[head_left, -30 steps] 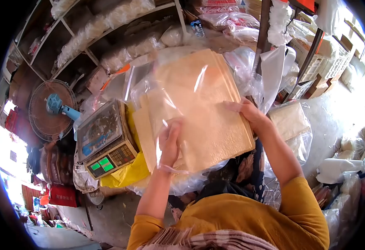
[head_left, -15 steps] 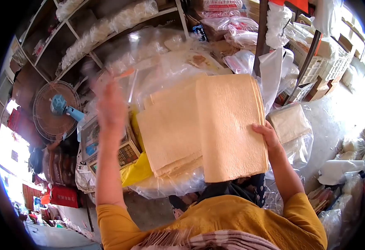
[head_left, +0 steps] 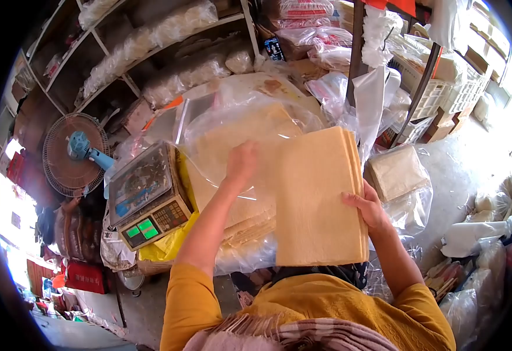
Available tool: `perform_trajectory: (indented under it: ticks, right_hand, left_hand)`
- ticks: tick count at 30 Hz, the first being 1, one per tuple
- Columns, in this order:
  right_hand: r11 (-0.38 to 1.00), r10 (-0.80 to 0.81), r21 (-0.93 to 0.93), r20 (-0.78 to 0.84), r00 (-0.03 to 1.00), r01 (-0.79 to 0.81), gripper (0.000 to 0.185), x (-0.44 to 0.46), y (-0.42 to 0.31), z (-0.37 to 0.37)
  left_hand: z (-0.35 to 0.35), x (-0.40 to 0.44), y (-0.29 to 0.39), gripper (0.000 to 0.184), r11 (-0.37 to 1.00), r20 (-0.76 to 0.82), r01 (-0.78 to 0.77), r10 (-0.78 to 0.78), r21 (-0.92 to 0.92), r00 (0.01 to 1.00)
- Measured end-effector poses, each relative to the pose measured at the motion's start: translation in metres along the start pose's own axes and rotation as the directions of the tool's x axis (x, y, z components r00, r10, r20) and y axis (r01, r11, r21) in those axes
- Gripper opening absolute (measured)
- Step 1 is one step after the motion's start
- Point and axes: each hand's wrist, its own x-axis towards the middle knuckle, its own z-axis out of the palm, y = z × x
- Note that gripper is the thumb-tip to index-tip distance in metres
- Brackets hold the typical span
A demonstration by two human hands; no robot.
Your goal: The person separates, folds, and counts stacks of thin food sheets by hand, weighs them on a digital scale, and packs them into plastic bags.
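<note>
Right hand (head_left: 372, 209) clamped on right edge of brown sheets (head_left: 320, 205), long axis near-to-far. Clear bag (head_left: 209, 130) left of sheets, nearer left hand (head_left: 242, 164); left fingers blurred, grip unclear.

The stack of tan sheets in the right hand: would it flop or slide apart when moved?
The stack of tan sheets would probably flex slightly: it looks nearly flat with the right hand at one side. Its right edge looks layered, so it may slide apart. Flat and rectangular, it seems unlikely to roll.
</note>
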Motion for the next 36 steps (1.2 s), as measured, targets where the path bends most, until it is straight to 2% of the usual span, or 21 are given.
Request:
perform_trajectory:
  ticks: [2,3,6,9,10,13,16,19,23,27,30,33,36]
  right_hand:
    - [0.999,-0.042,0.018,-0.013,0.999,0.042,0.052,-0.001,0.002,0.009]
    - [0.999,-0.031,-0.017,0.034,0.999,0.032,0.051,-0.001,0.004,0.015]
    - [0.994,0.01,-0.111,0.136,0.991,0.006,0.045,0.0,0.003,0.039]
    - [0.983,0.175,-0.077,0.138,0.975,-0.166,0.043,0.015,0.001,0.04]
    - [0.977,0.209,-0.073,0.1,0.973,-0.202,0.039,0.022,0.004,0.037]
    - [0.979,0.204,-0.036,0.14,0.969,-0.201,0.034,0.029,0.005,0.043]
    - [0.97,0.244,-0.03,0.176,0.954,-0.243,0.032,0.032,0.004,0.043]
    - [0.955,0.295,0.005,0.118,0.948,-0.297,0.031,0.042,0.01,0.029]
    - [0.951,0.277,0.095,0.155,0.948,-0.294,0.034,0.039,0.018,0.041]
    - [0.954,0.296,-0.008,0.192,0.936,-0.3,0.038,0.039,0.019,0.047]
    - [0.938,0.329,0.062,0.156,0.931,-0.341,0.039,0.044,0.011,0.038]
    - [0.964,0.257,0.023,0.184,0.949,-0.266,0.039,0.038,0.01,0.048]
    - [0.968,0.243,-0.109,0.219,0.945,-0.224,0.042,0.036,0.02,0.058]
  left_hand:
    - [-0.003,-0.006,0.008,0.011,0.961,-0.109,-0.177,0.203,0.211,0.973]
    - [-0.006,-0.009,0.015,0.012,0.914,-0.145,-0.251,0.309,0.32,0.94]
    - [-0.011,-0.008,0.03,0.013,0.899,-0.289,-0.314,0.401,0.305,0.869]
    - [-0.012,-0.011,0.035,0.011,0.873,-0.213,-0.381,0.453,0.305,0.866]
    - [-0.013,-0.012,0.037,0.011,0.867,-0.184,-0.383,0.453,0.318,0.872]
    - [-0.016,-0.014,0.041,0.01,0.851,-0.109,-0.4,0.458,0.339,0.882]
    - [-0.019,-0.013,0.04,0.009,0.838,-0.088,-0.426,0.48,0.341,0.873]
    - [-0.022,-0.014,0.036,0.009,0.828,-0.076,-0.44,0.493,0.348,0.867]
    - [-0.025,-0.014,0.038,0.008,0.83,-0.064,-0.45,0.495,0.33,0.866]
    - [-0.023,-0.018,0.047,0.007,0.822,-0.047,-0.462,0.504,0.335,0.863]
    - [-0.029,-0.02,0.044,0.007,0.822,-0.034,-0.428,0.474,0.375,0.88]
    - [-0.028,-0.016,0.037,0.005,0.827,0.003,-0.42,0.451,0.375,0.892]
    - [-0.019,-0.008,0.035,0.005,0.832,-0.058,-0.393,0.449,0.391,0.892]
